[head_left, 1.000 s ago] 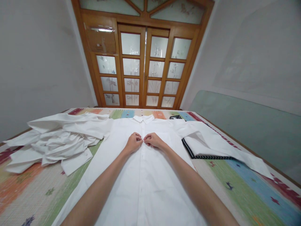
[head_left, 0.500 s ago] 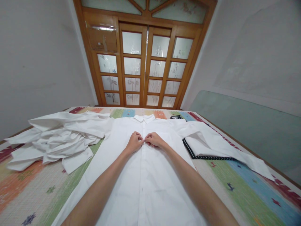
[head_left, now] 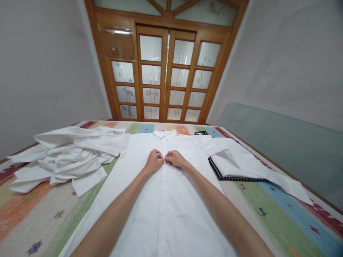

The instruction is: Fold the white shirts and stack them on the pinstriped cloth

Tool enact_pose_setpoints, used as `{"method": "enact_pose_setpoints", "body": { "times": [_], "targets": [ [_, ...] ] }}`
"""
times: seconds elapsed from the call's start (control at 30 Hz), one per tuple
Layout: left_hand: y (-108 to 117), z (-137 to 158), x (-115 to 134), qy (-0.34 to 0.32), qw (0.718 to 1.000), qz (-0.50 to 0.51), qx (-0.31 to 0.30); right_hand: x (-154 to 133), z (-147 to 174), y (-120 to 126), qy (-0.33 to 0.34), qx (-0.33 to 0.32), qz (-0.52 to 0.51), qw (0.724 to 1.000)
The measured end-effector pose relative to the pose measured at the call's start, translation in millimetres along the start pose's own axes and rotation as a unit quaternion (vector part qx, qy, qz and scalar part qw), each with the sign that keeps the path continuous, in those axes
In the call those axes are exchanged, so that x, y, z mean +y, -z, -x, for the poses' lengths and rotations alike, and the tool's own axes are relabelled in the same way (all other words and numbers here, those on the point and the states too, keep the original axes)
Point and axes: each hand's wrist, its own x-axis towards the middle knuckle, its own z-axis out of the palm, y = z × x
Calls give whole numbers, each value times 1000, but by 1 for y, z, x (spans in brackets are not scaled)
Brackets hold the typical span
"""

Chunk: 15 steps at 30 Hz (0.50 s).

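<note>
Head view: white shirt lies flat, front up, on the patterned cover right in front of the person. Collar points away, twd the wooden doors; long axis runs straight from person to doors, placket approx. down the middle. L hand & R hand meet on the upper placket, both w/ thumb & fingers pinched closed on the cloth, tips nearly touching; can't make out a btn. White cloth pile to the L, against the shirt's shoulder; R sleeve spreads out over a black-trimmed edge. Vs. 0.5 s ago: same pinch, same spot, shirt's lie unchanged; I see hardly any diff.
</note>
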Motion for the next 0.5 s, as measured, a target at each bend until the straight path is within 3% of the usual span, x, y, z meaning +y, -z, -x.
{"method": "enact_pose_setpoints", "body": {
  "times": [0.37, 0.5],
  "targets": [
    [-2, -1, -6, -14, 1000, -13, 22, 3, -1, 0, 38, 15, 32, 999],
    [2, -1, -7, -22, 1000, -10, 17, 4, -1, 1, 19, 4, 18, 1000]
  ]
}}
